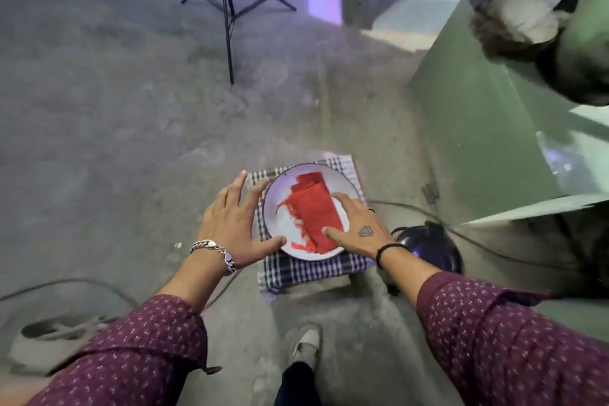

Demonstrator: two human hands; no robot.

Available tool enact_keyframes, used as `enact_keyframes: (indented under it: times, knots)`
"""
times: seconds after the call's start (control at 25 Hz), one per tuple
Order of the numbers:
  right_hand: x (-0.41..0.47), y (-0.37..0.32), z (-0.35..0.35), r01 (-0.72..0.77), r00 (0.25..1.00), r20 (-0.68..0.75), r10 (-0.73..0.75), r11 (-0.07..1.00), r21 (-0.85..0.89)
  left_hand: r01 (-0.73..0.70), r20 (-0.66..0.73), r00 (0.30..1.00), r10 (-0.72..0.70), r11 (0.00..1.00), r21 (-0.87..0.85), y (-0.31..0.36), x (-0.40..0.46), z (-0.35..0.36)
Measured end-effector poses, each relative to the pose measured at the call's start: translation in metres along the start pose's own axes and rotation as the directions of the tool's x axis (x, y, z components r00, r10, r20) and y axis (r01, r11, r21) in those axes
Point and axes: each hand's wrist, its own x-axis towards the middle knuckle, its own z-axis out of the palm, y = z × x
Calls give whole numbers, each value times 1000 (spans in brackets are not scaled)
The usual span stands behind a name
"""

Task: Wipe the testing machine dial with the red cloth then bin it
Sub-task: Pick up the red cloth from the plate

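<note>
A folded red cloth [311,208] with frayed edges lies in a white bowl [280,198] set on a checked towel [313,269] on the floor. My right hand [357,229] rests on the cloth's right side, fingers spread over it, thumb on its near edge. My left hand [235,221] is spread open at the bowl's left rim, thumb touching the rim. The green testing machine [487,128] rises at the right; its dial is not clearly visible.
A black tripod stand [227,6] stands on the dusty concrete floor ahead. A dark round object [428,245] and cables [478,241] lie right of the towel. My shoe [304,344] is below the towel. A grey ring-shaped object [49,333] lies at lower left.
</note>
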Motion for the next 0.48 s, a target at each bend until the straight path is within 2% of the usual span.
enact_keyframes:
  times: [0.08, 0.16, 0.24, 0.32, 0.4, 0.48]
  knots:
    - [34, 3, 27, -59, 998, 42, 55, 994, 89, 21, 3, 1000, -20, 1000, -13, -17, 12, 21]
    - [58, 1, 50, -159, 987, 39, 155, 982, 106, 41, 16, 999, -41, 999, -8, -24, 20, 39]
    - [83, 0, 73, -248, 965, -57, 255, 963, 109, 35, 14, 999, -35, 999, -11, -27, 32, 57]
    - [97, 0, 80, -317, 934, -98, 342, 925, 209, 8, 6, 1000, -8, 1000, -16, -26, 39, 62]
    - [103, 0, 77, -312, 927, -86, 365, 878, 363, -4, 3, 1000, 4, 1000, -18, -22, 44, 60]
    - [98, 0, 66, -239, 945, -99, 312, 864, 444, -17, -10, 1000, 17, 1000, -20, -14, 49, 51]
